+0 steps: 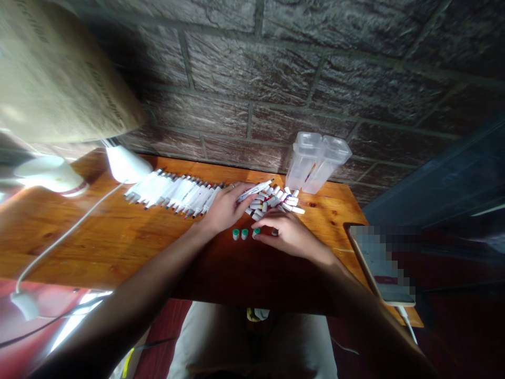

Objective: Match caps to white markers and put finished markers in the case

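My left hand [225, 207] is closed on a white marker [254, 190] that points up and right over a loose pile of markers [276, 201]. My right hand [284, 231] rests on the wooden table [118, 242], its fingertips pinching a green-topped cap [256, 232]. Two more green caps [240, 233] stand upright just left of it. A row of several white markers [173, 193] lies side by side to the left of my left hand.
A clear plastic marker case [317, 160] stands open against the brick wall. A white lamp base [127, 164] with its cable [59, 239] sits at the back left. A phone [381, 266] lies at the table's right edge, plugged into a cable.
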The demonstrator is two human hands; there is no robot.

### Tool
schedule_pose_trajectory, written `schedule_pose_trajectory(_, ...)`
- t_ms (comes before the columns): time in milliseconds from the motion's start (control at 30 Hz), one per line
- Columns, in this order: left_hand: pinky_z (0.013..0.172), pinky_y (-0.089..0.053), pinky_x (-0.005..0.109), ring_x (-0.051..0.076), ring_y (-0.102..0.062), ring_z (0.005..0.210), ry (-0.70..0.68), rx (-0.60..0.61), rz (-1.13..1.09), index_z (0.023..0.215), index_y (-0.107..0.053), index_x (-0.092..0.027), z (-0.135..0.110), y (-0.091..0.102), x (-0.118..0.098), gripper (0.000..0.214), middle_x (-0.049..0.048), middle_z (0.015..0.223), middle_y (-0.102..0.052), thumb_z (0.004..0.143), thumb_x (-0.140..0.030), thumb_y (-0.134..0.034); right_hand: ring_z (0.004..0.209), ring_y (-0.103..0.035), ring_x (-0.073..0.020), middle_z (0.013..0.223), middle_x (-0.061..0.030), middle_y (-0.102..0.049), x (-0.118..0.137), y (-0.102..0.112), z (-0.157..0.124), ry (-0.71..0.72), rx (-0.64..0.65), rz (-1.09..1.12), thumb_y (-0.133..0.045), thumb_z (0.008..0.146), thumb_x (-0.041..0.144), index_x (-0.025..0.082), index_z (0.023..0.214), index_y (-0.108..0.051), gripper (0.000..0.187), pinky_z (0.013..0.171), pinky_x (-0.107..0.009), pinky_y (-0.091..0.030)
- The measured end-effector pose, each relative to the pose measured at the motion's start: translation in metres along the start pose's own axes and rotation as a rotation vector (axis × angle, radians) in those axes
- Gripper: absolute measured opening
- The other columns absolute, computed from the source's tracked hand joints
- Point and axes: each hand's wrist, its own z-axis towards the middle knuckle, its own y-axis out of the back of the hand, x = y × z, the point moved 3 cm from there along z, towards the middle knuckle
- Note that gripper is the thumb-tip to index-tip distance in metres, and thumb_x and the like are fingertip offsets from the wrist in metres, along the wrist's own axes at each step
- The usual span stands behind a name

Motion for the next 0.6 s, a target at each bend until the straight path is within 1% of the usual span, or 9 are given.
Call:
schedule_pose_trajectory(67, 0.091, -0.054, 0.031, 0.021, -0.071, 0.100, -0.005, 0.007, -0.011, 0.118, -0.065, -0.015, 0.000, 0.000, 0.000, 0.030, 0.0095, 0.108, -0.075, 0.098, -0.035, -0.054, 0.095, -0.072, -0.0217, 0.101, -0.0055, -0.078, -0.003, 0.007, -0.002, -0.062, -0.032, 0.150, -0.071, 0.088, 0.026, 0.021, 0.101, -0.076, 0.015, 0.092, -0.036, -0.053)
schedule_pose_trajectory(133, 0.092, -0.054, 0.031, 0.020, -0.072, 0.100, -0.013, 0.017, -0.028, 0.120, -0.065, -0.015, -0.001, -0.001, -0.001, 0.032, 0.0094, 0.112, -0.075, 0.098, -0.035, -0.055, 0.091, -0.072, -0.0205, 0.101, -0.0048, -0.078, -0.008, 0.017, -0.004, -0.133, -0.141, 0.344, -0.074, 0.085, 0.030, 0.021, 0.100, -0.076, 0.018, 0.087, -0.034, -0.056)
schedule_pose_trajectory(267, 0.090, -0.057, 0.029, 0.020, -0.074, 0.099, -0.023, 0.023, -0.056, 0.120, -0.068, -0.015, -0.003, -0.001, -0.001, 0.033, 0.0090, 0.115, -0.076, 0.097, -0.036, -0.057, 0.079, -0.070, -0.0164, 0.092, -0.0015, -0.077, -0.025, 0.039, -0.009, -0.261, -0.529, 0.702, -0.082, 0.075, 0.032, 0.023, 0.095, -0.076, 0.022, 0.079, -0.031, -0.058)
schedule_pose_trajectory(333, 0.086, -0.058, 0.028, 0.021, -0.074, 0.098, -0.032, 0.015, -0.057, 0.119, -0.069, -0.015, -0.003, -0.001, -0.002, 0.033, 0.0092, 0.116, -0.076, 0.096, -0.036, -0.058, 0.071, -0.067, -0.0137, 0.085, 0.0009, -0.076, -0.033, 0.045, -0.011, -0.318, -0.686, 0.820, -0.084, 0.072, 0.031, 0.025, 0.093, -0.077, 0.023, 0.075, -0.030, -0.058)
schedule_pose_trajectory(367, 0.083, -0.059, 0.027, 0.021, -0.075, 0.098, -0.039, 0.011, -0.057, 0.119, -0.070, -0.015, -0.003, -0.001, -0.003, 0.033, 0.0094, 0.116, -0.076, 0.096, -0.035, -0.058, 0.069, -0.066, -0.0131, 0.082, 0.0015, -0.075, -0.036, 0.047, -0.011, -0.342, -0.741, 0.859, -0.085, 0.070, 0.031, 0.025, 0.092, -0.077, 0.024, 0.074, -0.029, -0.058)
schedule_pose_trajectory(400, 0.082, -0.059, 0.027, 0.021, -0.075, 0.099, -0.047, 0.006, -0.057, 0.119, -0.070, -0.015, -0.004, -0.001, -0.004, 0.033, 0.0097, 0.117, -0.076, 0.095, -0.035, -0.059, 0.068, -0.066, -0.0130, 0.081, 0.0017, -0.074, -0.039, 0.047, -0.011, -0.365, -0.777, 0.884, -0.086, 0.068, 0.031, 0.025, 0.090, -0.077, 0.025, 0.073, -0.029, -0.058)
schedule_pose_trajectory(467, 0.082, -0.060, 0.027, 0.021, -0.074, 0.100, -0.066, -0.002, -0.056, 0.119, -0.070, -0.015, -0.004, -0.001, -0.005, 0.032, 0.0096, 0.117, -0.076, 0.095, -0.034, -0.060, 0.070, -0.066, -0.0137, 0.081, 0.0013, -0.075, -0.041, 0.045, -0.011, -0.396, -0.801, 0.906, -0.088, 0.065, 0.031, 0.024, 0.089, -0.077, 0.027, 0.073, -0.029, -0.058)
schedule_pose_trajectory(600, 0.088, -0.058, 0.027, 0.019, -0.074, 0.101, -0.107, -0.003, -0.062, 0.120, -0.071, -0.017, -0.004, -0.002, -0.005, 0.031, 0.0078, 0.117, -0.076, 0.094, -0.032, -0.061, 0.077, -0.070, -0.0155, 0.089, -0.0002, -0.077, -0.042, 0.038, -0.009, -0.419, -0.770, 0.888, -0.088, 0.066, 0.033, 0.023, 0.093, -0.077, 0.031, 0.079, -0.031, -0.058)
